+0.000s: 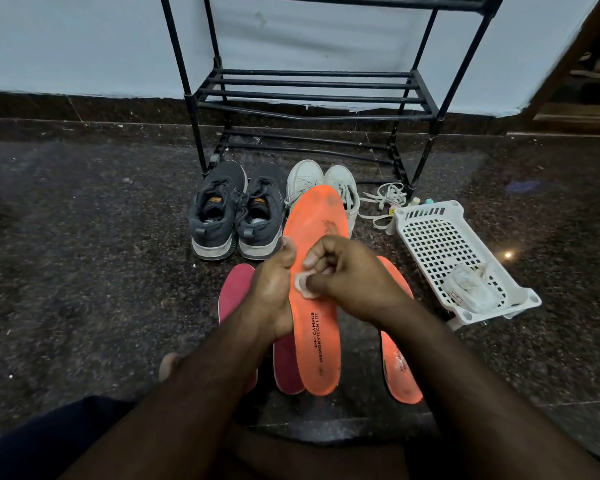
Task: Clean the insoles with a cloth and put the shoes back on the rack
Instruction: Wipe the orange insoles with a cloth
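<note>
Left hand (pixel 272 289) is gripping the orange insole (pixel 314 237); right hand (pixel 343 271) is pinching a cloth (pixel 302 284) — mostly hidden. Right of the insole, the basket (pixel 430 233) is holding a blurry white bundle (pixel 470 287).

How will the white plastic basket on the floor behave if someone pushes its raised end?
The white basket already sits tilted, one end off the floor, so it would probably rock or tip. Its perforated walls and few contents suggest it is light, and it would likely slide easily on the polished floor.
</note>
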Action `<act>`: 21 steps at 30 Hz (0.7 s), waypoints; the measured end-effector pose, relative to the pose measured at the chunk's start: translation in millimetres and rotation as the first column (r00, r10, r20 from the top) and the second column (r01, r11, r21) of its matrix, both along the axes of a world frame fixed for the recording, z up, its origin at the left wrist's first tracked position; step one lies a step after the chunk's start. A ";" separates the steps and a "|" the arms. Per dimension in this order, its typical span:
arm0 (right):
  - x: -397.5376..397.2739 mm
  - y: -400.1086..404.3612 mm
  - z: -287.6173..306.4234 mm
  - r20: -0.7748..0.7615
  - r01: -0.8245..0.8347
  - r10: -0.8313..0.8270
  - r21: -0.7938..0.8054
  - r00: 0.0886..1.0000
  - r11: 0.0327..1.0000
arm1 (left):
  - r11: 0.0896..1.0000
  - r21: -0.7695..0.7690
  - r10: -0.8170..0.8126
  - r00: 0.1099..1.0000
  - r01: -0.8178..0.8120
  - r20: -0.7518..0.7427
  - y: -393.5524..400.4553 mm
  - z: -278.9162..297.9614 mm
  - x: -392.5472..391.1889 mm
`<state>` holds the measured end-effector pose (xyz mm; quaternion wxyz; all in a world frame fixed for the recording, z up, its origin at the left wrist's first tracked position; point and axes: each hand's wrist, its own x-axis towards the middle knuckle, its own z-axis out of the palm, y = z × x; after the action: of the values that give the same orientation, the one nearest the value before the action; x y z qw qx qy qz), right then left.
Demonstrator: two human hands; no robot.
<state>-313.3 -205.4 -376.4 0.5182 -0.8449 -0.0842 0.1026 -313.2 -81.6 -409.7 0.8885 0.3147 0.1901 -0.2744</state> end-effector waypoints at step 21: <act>-4.2 6.0 2.7 0.022 -0.128 0.135 -0.194 0.991 0.973 | 0.995 0.096 0.025 0.999 -0.021 -0.042 4.7 -3.5 3.3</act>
<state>-317.5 -199.4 -373.7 0.4250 -0.8851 -0.1388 0.1296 -309.9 -76.9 -413.2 0.8711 0.3488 0.2259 -0.2616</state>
